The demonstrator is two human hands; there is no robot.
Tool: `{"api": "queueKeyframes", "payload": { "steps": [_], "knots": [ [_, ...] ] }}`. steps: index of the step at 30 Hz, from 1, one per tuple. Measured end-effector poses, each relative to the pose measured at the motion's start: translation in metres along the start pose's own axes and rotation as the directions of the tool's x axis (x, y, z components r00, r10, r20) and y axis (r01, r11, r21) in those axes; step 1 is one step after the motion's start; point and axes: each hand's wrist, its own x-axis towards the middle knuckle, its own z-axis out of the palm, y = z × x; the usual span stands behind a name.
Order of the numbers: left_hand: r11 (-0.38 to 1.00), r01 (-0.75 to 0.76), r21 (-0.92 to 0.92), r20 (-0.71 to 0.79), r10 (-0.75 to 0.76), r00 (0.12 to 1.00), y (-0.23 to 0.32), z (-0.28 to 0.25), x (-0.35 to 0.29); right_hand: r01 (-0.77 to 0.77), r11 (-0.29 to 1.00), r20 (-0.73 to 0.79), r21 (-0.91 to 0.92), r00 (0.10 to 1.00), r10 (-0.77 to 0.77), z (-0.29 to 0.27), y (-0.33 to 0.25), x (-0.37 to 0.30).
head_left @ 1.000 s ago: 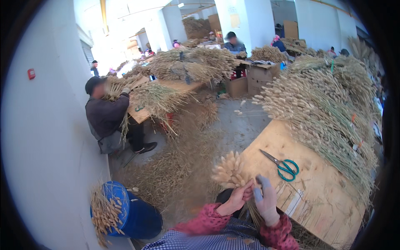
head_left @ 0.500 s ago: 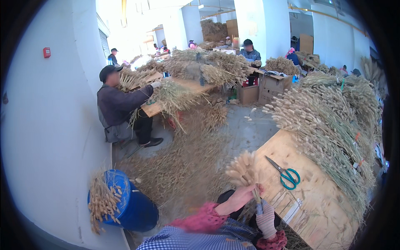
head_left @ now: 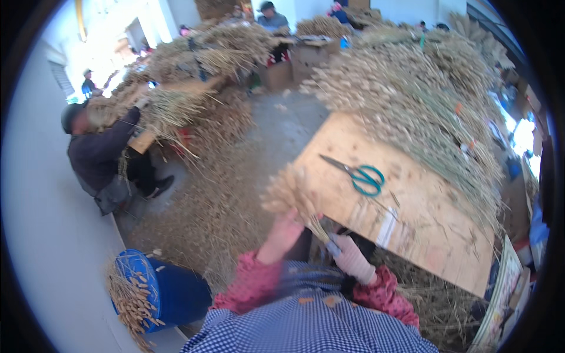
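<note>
Noted the left hand (head_left: 281,234) raised w/ fingers closed round the stems of a small bunch of dried grass (head_left: 289,191), seed heads pointing up and away, held in the air just off the near-left corner of the plywood surface (head_left: 412,223). Right hand (head_left: 352,257), gloved, sat low at the stem ends; motion blur, so I couldn't tell whether its fingers gripped the stems or only touched them. Judged the step as gathering/evening a bunch. Green-handled scissors (head_left: 360,175) lay open on the surface, apart from both hands, w/ the big grass pile (head_left: 424,106) behind. Next move prob. called for a firm left grip and the right hand freed to reach the scissors.
</note>
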Motion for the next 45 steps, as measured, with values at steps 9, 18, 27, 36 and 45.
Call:
{"api": "queueKeyframes", "payload": {
  "steps": [9, 18, 27, 36, 45],
  "knots": [
    [0.933, 0.049, 0.356, 0.106, -0.092, 0.99, 0.005, 0.0, 0.003, -0.21, 0.947, 0.105, 0.245, 0.976, 0.189, -0.027, -0.017, 0.0],
    [0.922, -0.014, 0.386, 0.032, 0.002, 0.999, -0.006, 0.021, 0.006, -0.232, 0.934, 0.191, 0.271, 0.964, 0.184, -0.022, -0.006, 0.001],
    [0.985, 0.037, 0.169, 0.0, -0.037, 0.999, 0.001, 0.034, 0.011, -0.215, 0.944, 0.199, 0.252, 0.966, 0.167, -0.02, -0.001, -0.003],
    [0.976, 0.165, 0.142, -0.127, -0.148, 0.981, -0.004, 0.01, 0.003, -0.092, 0.991, 0.051, 0.101, 0.995, 0.087, 0.003, 0.011, -0.012],
    [0.988, 0.145, 0.056, -0.2, -0.131, 0.971, 0.001, 0.022, 0.002, -0.051, 0.942, -0.151, -0.331, 0.989, 0.0, -0.006, -0.041, -0.001]
  ]
}}
